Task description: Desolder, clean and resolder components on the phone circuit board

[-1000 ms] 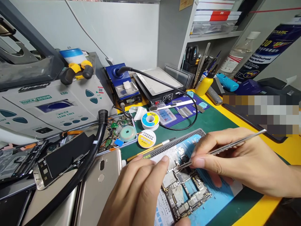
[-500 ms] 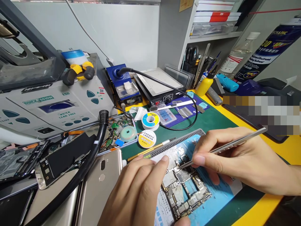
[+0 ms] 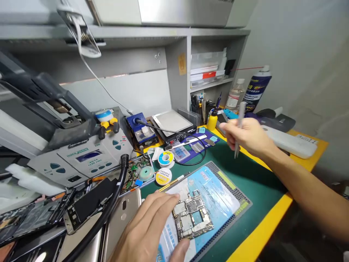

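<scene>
A phone circuit board [image 3: 193, 214] lies on a blue and white sheet [image 3: 218, 189] over a grey perforated mat [image 3: 244, 207]. My left hand [image 3: 152, 225] rests at the board's left side, fingers on the board's edge and thumb near its lower edge. Metal tweezers [image 3: 240, 120] stand nearly upright in my right hand [image 3: 245, 134], which is raised over the green mat, to the upper right of the board and apart from it. The tips of the tweezers point down and touch nothing that I can make out.
Left are a hot air station [image 3: 87, 156], its black hose [image 3: 109, 207] and phone parts. Behind the board are a solder spool [image 3: 165, 158], a round tin [image 3: 163, 177] and a heating plate [image 3: 174, 123]. A yellow bottle [image 3: 212, 120] and spray can [image 3: 256, 91] stand farther back.
My right hand has lifted the tweezers away from the board, toward the back right, and turned them upright. My left hand stays by the board. The view has tilted up and widened.
</scene>
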